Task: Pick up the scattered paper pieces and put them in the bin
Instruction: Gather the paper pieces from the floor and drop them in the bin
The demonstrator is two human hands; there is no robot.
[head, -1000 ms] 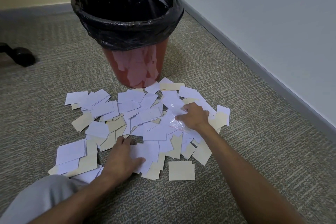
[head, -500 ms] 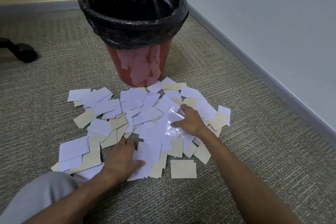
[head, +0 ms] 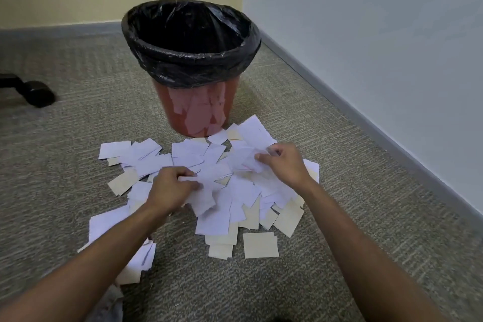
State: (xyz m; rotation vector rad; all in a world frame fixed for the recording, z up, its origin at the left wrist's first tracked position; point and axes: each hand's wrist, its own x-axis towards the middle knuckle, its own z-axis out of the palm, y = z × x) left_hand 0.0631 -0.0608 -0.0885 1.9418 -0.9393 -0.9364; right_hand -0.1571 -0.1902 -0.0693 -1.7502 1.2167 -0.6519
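Ribbed carpet (head: 339,217) | flat rectangular paper pieces (head: 217,185) | fingers (head: 261,157) seemingly pinching sheets

Two bare forearms, no sleeves in view. Left hand (head: 170,189) and right hand (head: 286,165) bare: no gloves, rings, watch or bands at wrists. Fingers (head: 261,157) uncovered. Patch of grey fabric (head: 111,306) at lower left edge, likely trouser knee; rest of clothing out of view.
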